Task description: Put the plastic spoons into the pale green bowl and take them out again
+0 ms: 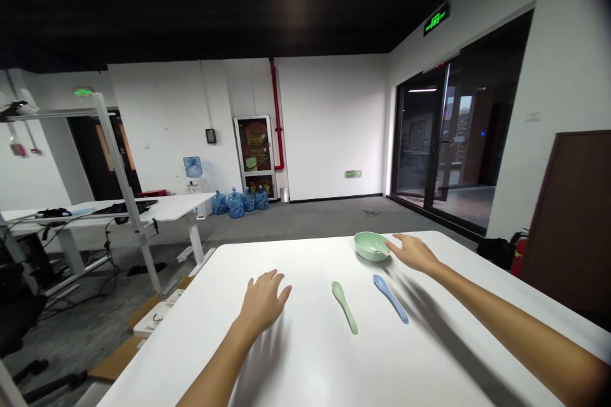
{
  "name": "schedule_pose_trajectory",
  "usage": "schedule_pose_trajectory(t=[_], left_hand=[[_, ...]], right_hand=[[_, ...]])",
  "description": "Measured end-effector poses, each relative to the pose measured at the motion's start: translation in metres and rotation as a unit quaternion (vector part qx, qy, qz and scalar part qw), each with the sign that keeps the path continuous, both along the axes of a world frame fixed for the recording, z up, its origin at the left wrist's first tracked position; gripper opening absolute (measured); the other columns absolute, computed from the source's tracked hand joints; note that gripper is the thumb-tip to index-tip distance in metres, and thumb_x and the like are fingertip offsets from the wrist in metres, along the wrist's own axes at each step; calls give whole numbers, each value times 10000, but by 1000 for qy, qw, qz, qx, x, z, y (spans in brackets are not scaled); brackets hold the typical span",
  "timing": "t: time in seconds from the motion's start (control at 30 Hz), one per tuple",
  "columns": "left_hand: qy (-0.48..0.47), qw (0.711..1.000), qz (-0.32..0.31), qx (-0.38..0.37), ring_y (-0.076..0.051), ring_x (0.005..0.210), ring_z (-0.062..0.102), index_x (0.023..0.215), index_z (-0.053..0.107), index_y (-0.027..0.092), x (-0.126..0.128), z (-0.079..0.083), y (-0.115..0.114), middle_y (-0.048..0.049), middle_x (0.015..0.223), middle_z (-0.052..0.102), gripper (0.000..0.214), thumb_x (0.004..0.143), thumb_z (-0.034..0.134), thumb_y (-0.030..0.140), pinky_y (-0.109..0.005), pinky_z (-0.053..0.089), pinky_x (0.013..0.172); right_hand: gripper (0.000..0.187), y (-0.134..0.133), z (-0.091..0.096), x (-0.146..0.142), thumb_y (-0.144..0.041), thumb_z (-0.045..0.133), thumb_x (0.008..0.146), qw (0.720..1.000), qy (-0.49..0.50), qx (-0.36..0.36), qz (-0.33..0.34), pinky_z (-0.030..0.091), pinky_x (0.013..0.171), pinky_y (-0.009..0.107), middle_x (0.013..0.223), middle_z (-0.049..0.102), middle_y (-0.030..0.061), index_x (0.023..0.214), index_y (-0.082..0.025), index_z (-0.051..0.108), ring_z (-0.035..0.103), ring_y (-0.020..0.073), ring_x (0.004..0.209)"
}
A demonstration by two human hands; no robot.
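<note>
A light green bowl (pixel 365 254) stands upright near the far edge of the white table (pixel 305 356). Inside it shows a pale piece, too small to make out. At the bowl's right rim is my right hand (pixel 414 254), fingers stretched and apart; whether they touch the rim I cannot tell. A green spoon (pixel 344 307) lies on the tabletop with its handle toward me. To its right lies a blue spoon (pixel 390 299), below my right hand. Over the left part of the table hovers my left hand (pixel 265 299), open and holding nothing, left of the green spoon.
Cardboard and a white box (pixel 153 318) lie on the floor left of the table. Beyond are another white desk (pixel 176 206) with cables, a metal frame post (pixel 121 184) and several blue water bottles (pixel 235 203). Glass doors (pixel 458 140) stand back right; a brown panel (pixel 568 222) rises at right.
</note>
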State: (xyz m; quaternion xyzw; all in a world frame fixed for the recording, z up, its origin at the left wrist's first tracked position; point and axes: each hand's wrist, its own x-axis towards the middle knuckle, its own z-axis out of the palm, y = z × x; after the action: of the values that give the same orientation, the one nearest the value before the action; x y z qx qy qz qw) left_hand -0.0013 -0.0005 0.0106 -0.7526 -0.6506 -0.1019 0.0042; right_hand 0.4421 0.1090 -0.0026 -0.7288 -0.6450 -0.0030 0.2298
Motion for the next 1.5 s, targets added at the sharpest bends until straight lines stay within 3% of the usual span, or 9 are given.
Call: schedule_pose_trajectory(t=[0.27, 0.47, 0.6, 0.97, 1.2, 1.5], left_hand=[[6, 1000, -1, 10, -295, 1519, 472, 1446, 620, 252, 0, 1, -1, -119, 1612, 545, 480, 1063, 407, 448, -560, 333, 1254], [0, 1000, -4, 6, -304, 1518, 470, 1460, 609, 235, -2, -2, 0, -132, 1619, 532, 510, 1058, 388, 458, -591, 320, 1254], [1, 1000, -6, 6, -305, 1521, 462, 1462, 605, 226, -1, -3, 1, -140, 1621, 528, 520, 1055, 380, 459, -598, 320, 1252], [-2, 1000, -7, 5, -309, 1506, 477, 1466, 598, 212, -2, -3, 2, -149, 1621, 526, 539, 1051, 358, 457, -606, 317, 1245], [3, 1000, -4, 9, -303, 1498, 491, 1454, 614, 235, -2, -2, 1, -139, 1613, 540, 514, 1053, 377, 451, -586, 330, 1246], [7, 1000, -9, 6, -297, 1512, 475, 1450, 615, 228, 0, -1, -1, -137, 1613, 539, 506, 1063, 374, 448, -589, 325, 1252]], right_hand=[[757, -43, -11, 3, -629, 423, 999, 1000, -20, 14, 11, 441, 1177, 479, 1620, 504, 180, 1547, -121, 549, 506, 359, 1471], [750, -51, -38, 3, -621, 411, 1003, 999, -33, -2, 8, 439, 1180, 528, 1640, 471, 190, 1560, -136, 538, 475, 371, 1495], [753, -55, -46, 2, -620, 411, 1004, 999, -46, -12, 9, 429, 1190, 524, 1654, 453, 185, 1574, -141, 522, 467, 368, 1502], [764, -60, -46, 3, -647, 409, 1005, 999, -35, -27, 13, 422, 1199, 459, 1636, 487, 172, 1577, -153, 515, 473, 340, 1501], [723, -61, -45, 3, -625, 446, 995, 999, -16, -22, 18, 428, 1187, 477, 1606, 528, 163, 1545, -169, 552, 496, 345, 1481], [645, -50, -27, 0, -570, 423, 1009, 999, -25, -29, 29, 510, 1025, 439, 1406, 688, 195, 1416, -129, 656, 603, 366, 1343]])
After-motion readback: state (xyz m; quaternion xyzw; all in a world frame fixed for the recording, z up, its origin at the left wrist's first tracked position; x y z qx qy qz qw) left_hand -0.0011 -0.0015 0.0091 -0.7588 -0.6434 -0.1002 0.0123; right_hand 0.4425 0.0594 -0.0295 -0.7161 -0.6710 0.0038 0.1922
